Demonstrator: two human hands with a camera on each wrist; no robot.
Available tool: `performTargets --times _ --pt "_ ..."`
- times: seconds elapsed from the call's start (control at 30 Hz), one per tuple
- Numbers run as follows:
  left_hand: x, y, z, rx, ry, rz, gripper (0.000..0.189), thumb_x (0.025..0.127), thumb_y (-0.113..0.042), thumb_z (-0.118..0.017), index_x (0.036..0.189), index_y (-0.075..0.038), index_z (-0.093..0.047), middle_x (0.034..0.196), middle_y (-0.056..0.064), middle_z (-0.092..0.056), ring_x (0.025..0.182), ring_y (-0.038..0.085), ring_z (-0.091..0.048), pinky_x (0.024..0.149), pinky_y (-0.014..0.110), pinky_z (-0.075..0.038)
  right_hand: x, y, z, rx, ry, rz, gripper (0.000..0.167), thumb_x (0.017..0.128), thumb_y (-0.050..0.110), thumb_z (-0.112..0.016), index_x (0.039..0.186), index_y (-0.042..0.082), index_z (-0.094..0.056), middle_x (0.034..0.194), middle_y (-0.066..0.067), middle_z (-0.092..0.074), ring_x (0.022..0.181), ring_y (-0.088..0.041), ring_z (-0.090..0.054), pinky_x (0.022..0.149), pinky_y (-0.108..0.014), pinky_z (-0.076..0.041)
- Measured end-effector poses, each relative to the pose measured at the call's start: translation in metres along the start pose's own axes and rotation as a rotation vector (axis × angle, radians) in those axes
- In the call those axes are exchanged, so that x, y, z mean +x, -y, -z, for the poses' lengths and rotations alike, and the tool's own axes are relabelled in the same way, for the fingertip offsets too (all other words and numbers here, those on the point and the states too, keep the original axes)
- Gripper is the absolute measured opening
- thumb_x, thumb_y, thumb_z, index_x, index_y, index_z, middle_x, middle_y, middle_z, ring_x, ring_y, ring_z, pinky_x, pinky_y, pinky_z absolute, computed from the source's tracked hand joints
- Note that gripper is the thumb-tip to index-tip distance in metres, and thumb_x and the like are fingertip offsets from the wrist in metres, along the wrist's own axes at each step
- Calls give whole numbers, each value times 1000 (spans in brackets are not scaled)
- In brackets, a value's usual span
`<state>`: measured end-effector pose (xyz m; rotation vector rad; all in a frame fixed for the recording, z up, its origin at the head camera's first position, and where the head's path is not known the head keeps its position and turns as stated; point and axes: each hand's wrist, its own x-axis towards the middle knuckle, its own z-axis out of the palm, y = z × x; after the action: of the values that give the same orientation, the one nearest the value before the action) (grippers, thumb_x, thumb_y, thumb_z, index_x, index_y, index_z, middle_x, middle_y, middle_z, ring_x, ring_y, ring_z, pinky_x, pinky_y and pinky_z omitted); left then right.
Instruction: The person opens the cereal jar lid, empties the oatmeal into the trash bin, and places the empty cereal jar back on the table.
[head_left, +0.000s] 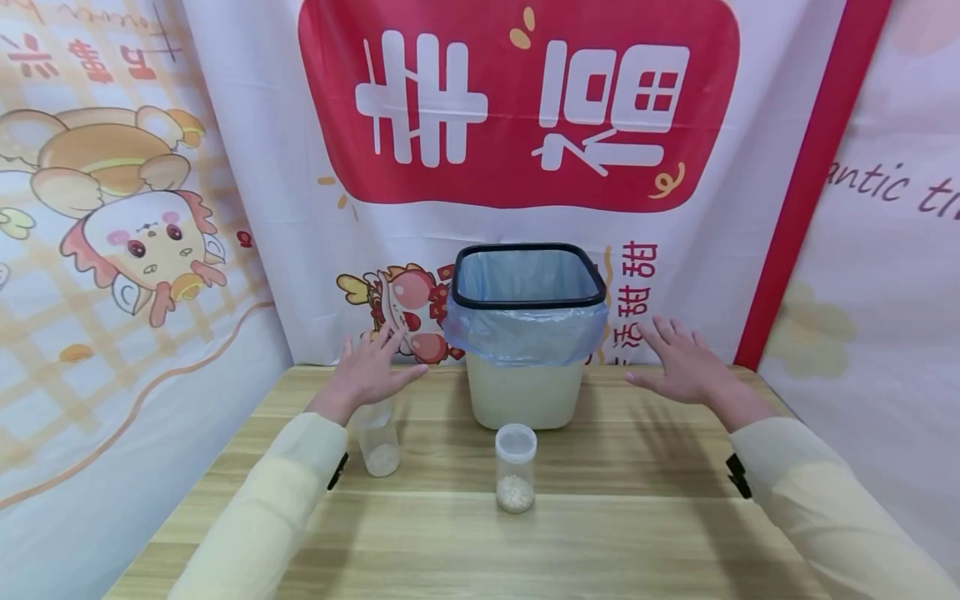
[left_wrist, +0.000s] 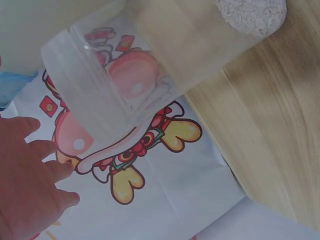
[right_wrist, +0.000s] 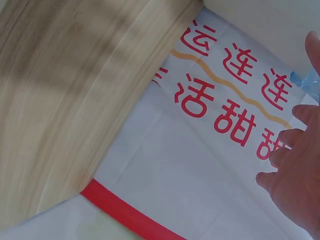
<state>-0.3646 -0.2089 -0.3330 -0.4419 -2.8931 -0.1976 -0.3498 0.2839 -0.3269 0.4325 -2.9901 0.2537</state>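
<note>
Wood-grain table (head_left: 450, 558) fronts you. Your left hand (head_left: 367, 373) and right hand (head_left: 686, 365) hover, fingers spread, holding nothing: likely a ready pose. One clear jar (head_left: 380, 446) stands near your left fingers, a second jar (head_left: 516, 471) between both hands' fingers but closer to you; gripping either would call for curling them.

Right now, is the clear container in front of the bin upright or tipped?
Upright: the clear container stands on the table, its pale contents gathered at the bottom.

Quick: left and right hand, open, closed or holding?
Left hand: open, holding nothing; a jar is nearby.
Right hand: open, holding nothing, to the right of the bin.
</note>
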Motion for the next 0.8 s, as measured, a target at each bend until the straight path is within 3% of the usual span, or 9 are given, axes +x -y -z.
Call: performTargets --times 0.47,0.8 --pt "-16 -9 1 35 5 -35 91 89 -73 -41 156 -16 -18 159 18 -15 141 47 -14 110 66 -2 -13 4 -4 53 -20 -2 106 80 77 -51 155 9 -19 158 -25 -8 141 -50 -3 109 -68 -3" --pt "-29 -15 -1 39 -51 -75 90 89 -73 -41 156 -16 -20 159 16 -18 142 42 -19 112 64 -7 -31 7 -8 89 -27 26 104 82 74 -53 156 10 -18 158 -26 -11 141 -50 -5 108 -69 -6"
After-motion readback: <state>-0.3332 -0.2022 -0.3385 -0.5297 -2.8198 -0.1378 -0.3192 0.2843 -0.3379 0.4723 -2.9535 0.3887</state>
